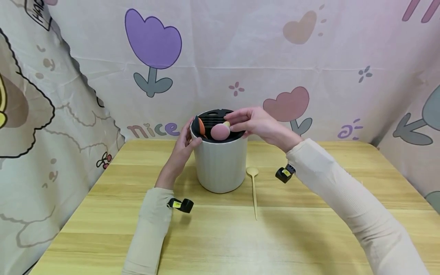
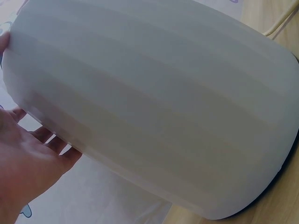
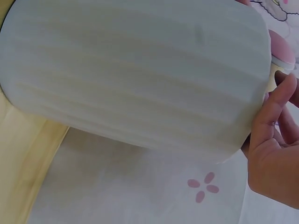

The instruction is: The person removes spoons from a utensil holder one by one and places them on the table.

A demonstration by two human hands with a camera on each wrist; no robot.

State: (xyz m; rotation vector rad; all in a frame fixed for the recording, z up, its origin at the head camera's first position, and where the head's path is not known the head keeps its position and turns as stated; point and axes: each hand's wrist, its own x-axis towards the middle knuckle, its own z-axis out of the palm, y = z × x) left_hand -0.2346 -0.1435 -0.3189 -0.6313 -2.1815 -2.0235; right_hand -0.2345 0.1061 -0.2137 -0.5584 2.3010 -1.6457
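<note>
White holder [image 1: 221, 168] upright on the wooden table [image 1: 220, 240]; using it as reference, sides as the person sees them.

Left hand [image 1: 178, 154]: gripping the holder's upper left side, thumb at the front of the rim, fingers round the outside wall. Left wrist view agrees, though the wall partly hides the fingers.

Right hand [image 1: 258, 124]: over the right part of the holder's top, thumb and forefinger pinching the pale handle of a pink utensil [image 1: 220, 132] near its head. Other fingers partly hidden. Pink head is over the front of the holder's opening; can't tell whether the handle end sits in a slot.

Holder's top has a black slotted insert [image 1: 216, 120]. Dark-and-orange utensil [image 1: 201, 126] leans at the left inside the rim, near the left hand.

Gold spoon [image 1: 254, 191] lies flat just right of the holder, bowl end nearest it, handle toward the person. Patterned cloth [image 1: 220, 46] hangs behind the holder.
</note>
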